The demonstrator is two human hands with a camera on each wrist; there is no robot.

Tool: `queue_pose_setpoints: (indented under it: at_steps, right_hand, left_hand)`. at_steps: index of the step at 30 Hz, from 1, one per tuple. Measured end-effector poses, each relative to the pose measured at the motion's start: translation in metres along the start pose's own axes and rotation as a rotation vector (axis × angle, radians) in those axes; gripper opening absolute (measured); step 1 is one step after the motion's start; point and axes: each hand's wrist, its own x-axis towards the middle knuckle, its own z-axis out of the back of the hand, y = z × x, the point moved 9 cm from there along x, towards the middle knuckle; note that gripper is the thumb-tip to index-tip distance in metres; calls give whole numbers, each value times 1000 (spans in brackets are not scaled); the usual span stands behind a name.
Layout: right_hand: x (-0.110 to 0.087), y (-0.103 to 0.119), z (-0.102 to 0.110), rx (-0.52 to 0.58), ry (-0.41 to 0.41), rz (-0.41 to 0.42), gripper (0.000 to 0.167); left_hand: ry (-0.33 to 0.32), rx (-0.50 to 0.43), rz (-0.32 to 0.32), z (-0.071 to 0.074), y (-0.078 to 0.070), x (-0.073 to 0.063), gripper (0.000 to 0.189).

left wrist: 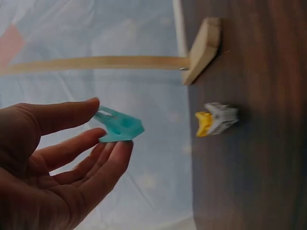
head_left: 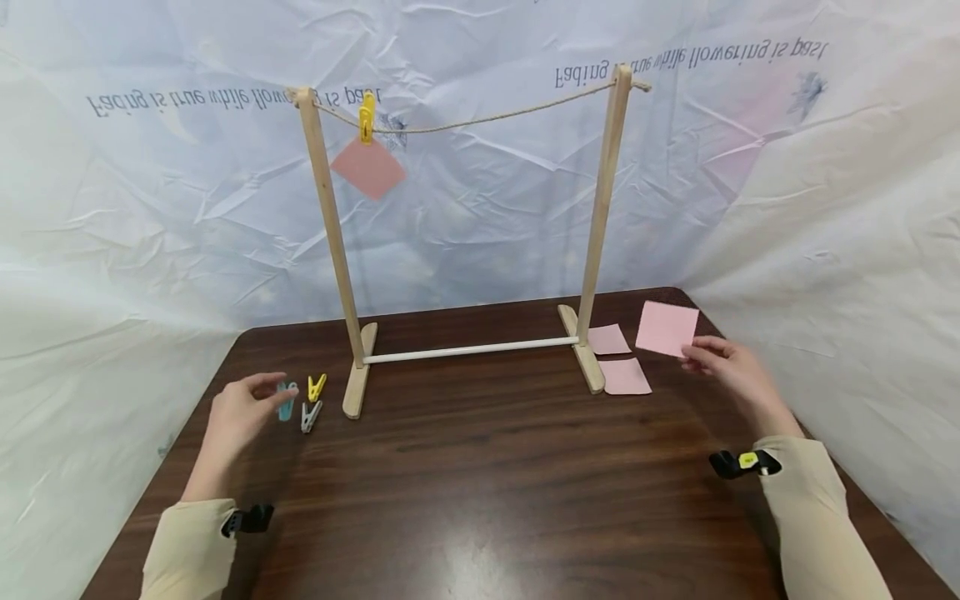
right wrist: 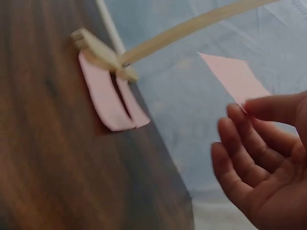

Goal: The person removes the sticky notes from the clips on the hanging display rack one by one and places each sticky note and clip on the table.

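Note:
My left hand [head_left: 243,410] pinches a teal clothespin [left wrist: 120,126] between thumb and fingers, at the left of the table. Just right of it on the wood lie a yellow clothespin [head_left: 316,387] and a grey clothespin [head_left: 311,416]. At the far right, my right hand [head_left: 731,371] grips a square pink paper [head_left: 667,328] by its lower corner; in the right wrist view thumb and forefinger pinch the paper [right wrist: 237,76]. Two more pink sheets, a rear one [head_left: 609,339] and a front one [head_left: 626,377], lie beside the stand's right foot.
A wooden stand, with left post [head_left: 330,225] and right post [head_left: 603,208], carries a sagging string [head_left: 480,122]. From it hangs a pink paper [head_left: 369,169] under a yellow clothespin [head_left: 366,119]. A white rod [head_left: 472,350] joins the feet. Pale sheeting [head_left: 480,233] hangs behind the dark table [head_left: 480,475].

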Motion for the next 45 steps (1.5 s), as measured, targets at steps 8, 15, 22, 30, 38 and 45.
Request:
queue_pose_setpoints:
  at_steps: [8,15,22,30,38,45]
  right_hand:
    - [-11,-25,-22,-69,197,-73,50]
    - [-21,-39,-31,-91,319,-91,43]
    - [-26,-47,-41,-192,421,-98,33]
    - [-28,-50,-49,-236,451,-110,28]
    - [-29,-45,-56,-288,508,-70,22]
    - [-28,-41,-61,-290,511,-68,22]
  left_hand:
    - [237,-38,86,-36,14,-7,54]
    - [316,-64,126,-52,22,-9,56]
    - [367,-53,178,-66,30,-8,51]
    - [379,-41,168,-67,30,-10,48]
    - [401,-19,161,-61,29,-16,49]
    - [426,13,184,-62,37,-19,47]
